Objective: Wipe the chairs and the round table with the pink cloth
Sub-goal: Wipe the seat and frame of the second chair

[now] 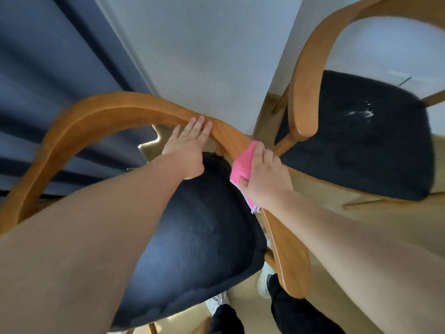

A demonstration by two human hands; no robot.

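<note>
Brace the chair rail (108, 104) at frame centre with your flat, straight-fingered left hand (190, 143) and slide the pink cloth (240, 165), clasped in your right hand (262, 174), firmly along the wood.

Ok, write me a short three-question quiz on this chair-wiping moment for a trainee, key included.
1. True or false: the left hand lies flat, fingers straight, on the wooden rail of the near chair.
2. Which hand holds the pink cloth against that rail? A) left B) right C) both
3. Fill in: the white streaks lie on the seat of the ____ chair (near or far).

Key: 1 true; 2 B, the right hand; 3 the far chair.
</note>
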